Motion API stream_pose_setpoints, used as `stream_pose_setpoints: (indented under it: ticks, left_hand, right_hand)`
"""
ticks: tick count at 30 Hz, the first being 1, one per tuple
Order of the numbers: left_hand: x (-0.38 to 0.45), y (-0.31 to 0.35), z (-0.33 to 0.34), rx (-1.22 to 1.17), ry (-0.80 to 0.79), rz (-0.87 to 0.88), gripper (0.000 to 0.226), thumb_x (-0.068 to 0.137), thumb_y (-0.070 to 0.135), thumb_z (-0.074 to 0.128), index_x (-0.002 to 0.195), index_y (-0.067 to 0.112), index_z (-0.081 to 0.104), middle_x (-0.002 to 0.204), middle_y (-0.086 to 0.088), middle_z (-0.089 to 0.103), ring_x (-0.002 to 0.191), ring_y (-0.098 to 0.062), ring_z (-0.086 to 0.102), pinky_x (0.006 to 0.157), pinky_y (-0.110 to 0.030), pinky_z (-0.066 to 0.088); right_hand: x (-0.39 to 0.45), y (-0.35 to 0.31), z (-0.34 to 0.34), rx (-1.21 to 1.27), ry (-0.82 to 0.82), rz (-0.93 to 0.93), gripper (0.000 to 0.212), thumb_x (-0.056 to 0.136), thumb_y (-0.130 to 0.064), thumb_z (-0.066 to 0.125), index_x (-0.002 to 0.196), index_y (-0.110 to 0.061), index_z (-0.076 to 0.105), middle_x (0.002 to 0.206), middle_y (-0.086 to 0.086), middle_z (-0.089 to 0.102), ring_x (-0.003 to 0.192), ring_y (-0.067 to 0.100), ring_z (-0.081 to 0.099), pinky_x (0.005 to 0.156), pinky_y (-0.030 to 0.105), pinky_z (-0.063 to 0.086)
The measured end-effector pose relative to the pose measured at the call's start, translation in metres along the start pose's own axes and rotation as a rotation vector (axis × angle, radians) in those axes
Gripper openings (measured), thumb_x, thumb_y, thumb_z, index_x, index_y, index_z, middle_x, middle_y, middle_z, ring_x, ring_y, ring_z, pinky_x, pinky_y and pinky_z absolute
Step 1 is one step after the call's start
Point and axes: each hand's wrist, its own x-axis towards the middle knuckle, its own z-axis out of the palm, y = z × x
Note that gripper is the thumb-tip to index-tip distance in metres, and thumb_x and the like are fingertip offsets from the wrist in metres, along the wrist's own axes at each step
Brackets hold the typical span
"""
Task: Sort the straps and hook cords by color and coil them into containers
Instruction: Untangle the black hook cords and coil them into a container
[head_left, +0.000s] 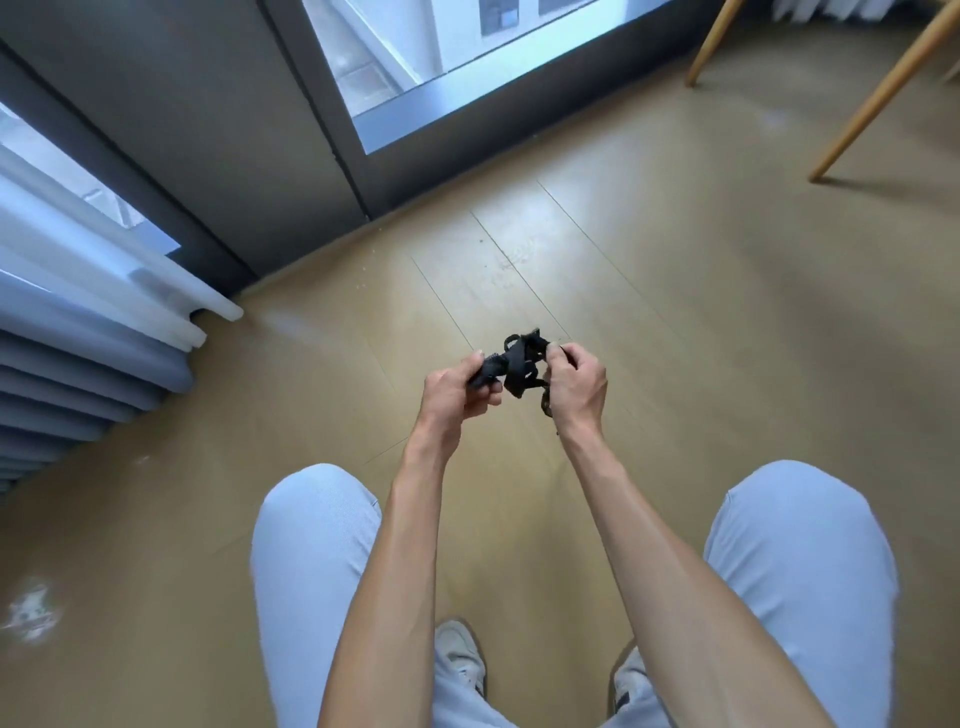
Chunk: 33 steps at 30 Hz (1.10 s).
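A black strap (519, 364) is bunched into loops in the air above the floor, held between both hands. My left hand (457, 392) grips its left end with curled fingers. My right hand (576, 387) pinches its right side, and a short dark piece hangs below that hand. No container is in view.
Wooden floor (701, 322) spreads all around. A grey window frame (332, 156) runs along the back, with folded blue-grey curtains (78, 332) at the left. Wooden chair legs (883, 88) stand at the top right. My knees in light trousers (311, 545) are below.
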Motion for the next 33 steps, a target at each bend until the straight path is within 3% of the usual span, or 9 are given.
stream_pose_setpoints:
  ticks: [3, 6, 10, 15, 17, 21, 26, 29, 33]
  left_hand:
    - [-0.028, 0.033, -0.005, 0.140, 0.029, 0.009, 0.015, 0.073, 0.018, 0.070, 0.084, 0.009, 0.066, 0.080, -0.009, 0.068, 0.067, -0.023, 0.072, 0.066, -0.027, 0.048]
    - [-0.074, 0.073, -0.005, 0.305, 0.042, 0.104, 0.036, 0.066, 0.014, 0.065, 0.101, 0.020, 0.061, 0.094, -0.004, 0.072, 0.079, -0.021, 0.070, 0.071, -0.029, 0.052]
    - [-0.150, 0.149, -0.004, 0.382, 0.056, 0.205, 0.044, 0.068, 0.041, 0.080, 0.109, 0.034, 0.065, 0.096, 0.009, 0.075, 0.094, -0.009, 0.070, 0.083, -0.032, 0.056]
    - [-0.252, 0.266, -0.020, 0.423, 0.122, 0.257, 0.029, 0.069, 0.033, 0.070, 0.098, 0.035, 0.069, 0.077, 0.005, 0.074, 0.074, -0.020, 0.072, 0.072, -0.044, 0.059]
    - [-0.297, 0.317, -0.028, 0.486, 0.133, 0.237, 0.023, 0.067, 0.030, 0.068, 0.090, 0.036, 0.067, 0.071, 0.004, 0.072, 0.071, -0.025, 0.070, 0.069, -0.045, 0.058]
    - [-0.386, 0.410, -0.053, 0.557, 0.119, 0.203, 0.034, 0.064, 0.027, 0.076, 0.098, 0.029, 0.070, 0.080, 0.005, 0.073, 0.079, -0.023, 0.068, 0.074, -0.040, 0.057]
    - [-0.478, 0.492, -0.084, 0.261, 0.010, 0.197, 0.025, 0.086, 0.032, 0.062, 0.092, 0.008, 0.064, 0.078, 0.009, 0.064, 0.069, -0.006, 0.055, 0.063, -0.017, 0.044]
    - [-0.522, 0.520, -0.097, 0.235, 0.093, 0.242, 0.022, 0.098, 0.020, 0.056, 0.102, 0.001, 0.066, 0.084, -0.004, 0.066, 0.075, -0.014, 0.058, 0.068, -0.026, 0.046]
    - [-0.585, 0.525, -0.114, 0.376, 0.155, 0.292, 0.017, 0.087, 0.010, 0.070, 0.103, 0.013, 0.065, 0.085, -0.007, 0.074, 0.073, -0.008, 0.065, 0.067, -0.020, 0.050]
  right_hand:
    - [-0.021, -0.046, -0.006, 0.055, -0.098, 0.048, 0.025, 0.089, -0.021, 0.054, 0.065, -0.017, 0.056, 0.075, 0.007, 0.070, 0.076, 0.022, 0.069, 0.066, 0.040, 0.052]
    - [-0.062, -0.100, -0.014, 0.082, -0.228, 0.057, 0.021, 0.086, -0.020, 0.054, 0.065, -0.017, 0.052, 0.072, 0.007, 0.073, 0.066, 0.018, 0.073, 0.060, 0.037, 0.043]
    - [-0.118, -0.189, -0.034, 0.013, -0.268, -0.010, 0.018, 0.084, -0.026, 0.055, 0.076, -0.010, 0.058, 0.080, 0.016, 0.072, 0.069, 0.024, 0.072, 0.063, 0.047, 0.054]
    - [-0.192, -0.326, -0.069, -0.034, -0.395, -0.090, 0.025, 0.086, -0.024, 0.058, 0.108, -0.031, 0.065, 0.079, 0.002, 0.073, 0.062, 0.017, 0.069, 0.066, 0.040, 0.060]
    - [-0.226, -0.382, -0.080, -0.086, -0.458, -0.139, 0.032, 0.086, -0.016, 0.056, 0.102, -0.040, 0.070, 0.076, -0.005, 0.072, 0.063, 0.011, 0.067, 0.061, 0.032, 0.060]
    - [-0.291, -0.484, -0.102, -0.161, -0.495, -0.145, 0.020, 0.084, -0.009, 0.061, 0.094, -0.023, 0.071, 0.089, -0.004, 0.073, 0.086, 0.010, 0.068, 0.049, 0.012, 0.048]
    - [-0.356, -0.572, -0.119, -0.169, -0.534, -0.175, 0.006, 0.084, -0.006, 0.065, 0.085, -0.008, 0.059, 0.081, 0.012, 0.072, 0.070, 0.020, 0.065, 0.060, 0.041, 0.056]
    - [-0.391, -0.602, -0.126, -0.152, -0.538, -0.224, 0.011, 0.081, 0.000, 0.060, 0.083, -0.010, 0.056, 0.079, 0.015, 0.070, 0.066, 0.021, 0.061, 0.056, 0.031, 0.049]
    - [-0.444, -0.624, -0.136, -0.010, -0.634, -0.210, 0.022, 0.069, -0.002, 0.045, 0.084, -0.010, 0.059, 0.076, 0.008, 0.065, 0.064, 0.015, 0.061, 0.053, 0.029, 0.048]
